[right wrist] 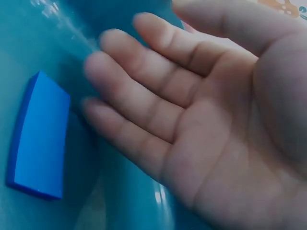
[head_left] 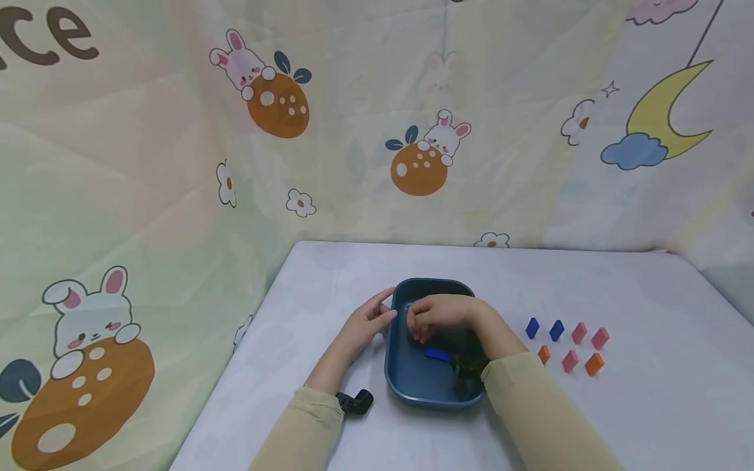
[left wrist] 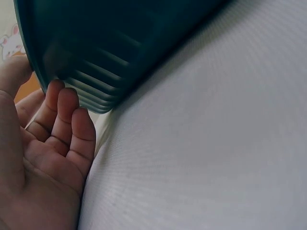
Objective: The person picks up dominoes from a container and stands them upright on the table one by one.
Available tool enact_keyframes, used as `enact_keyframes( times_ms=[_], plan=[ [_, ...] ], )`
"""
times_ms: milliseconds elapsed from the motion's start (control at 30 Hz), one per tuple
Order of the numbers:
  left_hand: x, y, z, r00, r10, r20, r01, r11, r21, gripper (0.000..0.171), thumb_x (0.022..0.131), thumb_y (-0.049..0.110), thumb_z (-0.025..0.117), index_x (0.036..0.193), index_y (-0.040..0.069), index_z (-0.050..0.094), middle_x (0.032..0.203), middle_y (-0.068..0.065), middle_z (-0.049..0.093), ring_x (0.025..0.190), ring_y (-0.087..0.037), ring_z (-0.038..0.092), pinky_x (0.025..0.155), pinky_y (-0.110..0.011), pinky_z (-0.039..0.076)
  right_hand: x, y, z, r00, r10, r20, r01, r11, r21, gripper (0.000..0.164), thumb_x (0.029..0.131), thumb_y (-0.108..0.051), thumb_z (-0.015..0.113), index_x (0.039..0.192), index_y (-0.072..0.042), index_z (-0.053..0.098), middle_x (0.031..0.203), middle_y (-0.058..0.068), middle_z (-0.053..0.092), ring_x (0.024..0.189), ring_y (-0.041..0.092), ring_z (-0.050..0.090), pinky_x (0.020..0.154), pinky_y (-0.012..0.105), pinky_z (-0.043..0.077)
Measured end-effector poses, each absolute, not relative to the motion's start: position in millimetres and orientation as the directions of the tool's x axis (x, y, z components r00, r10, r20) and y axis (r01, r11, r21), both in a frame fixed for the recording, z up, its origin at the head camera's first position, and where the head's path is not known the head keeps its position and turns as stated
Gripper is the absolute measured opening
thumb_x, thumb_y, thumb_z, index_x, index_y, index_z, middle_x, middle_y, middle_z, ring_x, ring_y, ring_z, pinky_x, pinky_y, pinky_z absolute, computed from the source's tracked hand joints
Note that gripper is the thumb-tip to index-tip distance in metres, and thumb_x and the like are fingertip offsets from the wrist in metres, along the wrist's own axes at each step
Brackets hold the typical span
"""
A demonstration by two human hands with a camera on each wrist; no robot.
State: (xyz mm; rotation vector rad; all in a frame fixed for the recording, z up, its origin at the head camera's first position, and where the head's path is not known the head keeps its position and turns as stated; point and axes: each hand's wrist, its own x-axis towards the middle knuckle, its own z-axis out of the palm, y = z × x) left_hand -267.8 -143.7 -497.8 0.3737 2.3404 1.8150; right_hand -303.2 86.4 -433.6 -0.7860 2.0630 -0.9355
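A dark teal plastic basket (head_left: 436, 399) stands on the table, with slots in its side wall. My left hand (head_left: 366, 322) touches the left rim with thumb and index finger; its other fingers bend loosely beside the outer wall (left wrist: 96, 62). Over the inside of the basket hangs my right hand (head_left: 442, 315), palm and loosely bent fingers bare in the right wrist view, holding nothing. A flat blue block (right wrist: 41, 139) lies on the basket floor, a little apart from the right fingertips (right wrist: 98, 67). The right wrist and its dark strap hide part of the basket.
Right of the basket lie several small blocks: blue ones (head_left: 556, 330), pink ones (head_left: 600, 338) and orange ones (head_left: 594, 364). A white cloth (head_left: 665, 405) covers the table. Printed fabric (head_left: 365, 85) hangs behind and to the left. A black strap device (head_left: 356, 401) sits at the left wrist.
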Motion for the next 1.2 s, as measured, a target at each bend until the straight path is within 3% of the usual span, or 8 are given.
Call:
enact_keyframes(
  times_ms=[133,433,700,1200],
  plan=[
    [-268,-144,-498,-0.957,0.288,0.03,0.099,0.229,0.968,0.055,0.095,0.043,0.063,0.146,0.038,0.044,0.097,-0.003,0.063,0.082,-0.02,0.062,0.082,-0.034,0.051,-303,86,-432,-0.605,-0.722,-0.335,-0.318,0.605,-0.73,0.014,0.097,-0.024,0.058,0.093,-0.015,0.067,0.088,0.002,0.066,0.078,0.02,0.064,0.075,0.035,0.055],
    [-267,-143,-498,-0.959,0.283,0.032,0.099,0.225,0.969,0.056,0.094,0.045,0.064,0.146,0.037,0.045,0.099,-0.003,0.064,0.082,-0.019,0.062,0.082,-0.034,0.05,-290,83,-425,-0.621,-0.596,-0.509,-0.362,0.794,-0.489,0.022,0.086,-0.037,0.075,0.08,-0.018,0.065,0.074,-0.002,0.06,0.067,0.015,0.055,0.061,0.03,0.042],
    [-267,-144,-499,-0.959,0.281,0.041,0.11,0.234,0.966,0.057,0.093,0.047,0.064,0.146,0.038,0.045,0.099,-0.003,0.064,0.082,-0.019,0.062,0.082,-0.034,0.049,-278,77,-424,-0.658,-0.567,-0.496,-0.41,0.822,-0.396,0.021,0.081,-0.033,0.08,0.078,-0.02,0.065,0.074,-0.003,0.061,0.071,0.015,0.056,0.066,0.032,0.043],
    [-265,-144,-497,-0.959,0.28,0.039,0.102,0.215,0.971,0.056,0.094,0.042,0.064,0.146,0.034,0.046,0.099,-0.004,0.063,0.082,-0.019,0.061,0.081,-0.033,0.049,-269,71,-423,-0.683,-0.545,-0.487,-0.454,0.838,-0.302,0.018,0.083,-0.024,0.079,0.08,-0.021,0.062,0.075,-0.004,0.062,0.072,0.014,0.058,0.069,0.032,0.046]
  ],
)
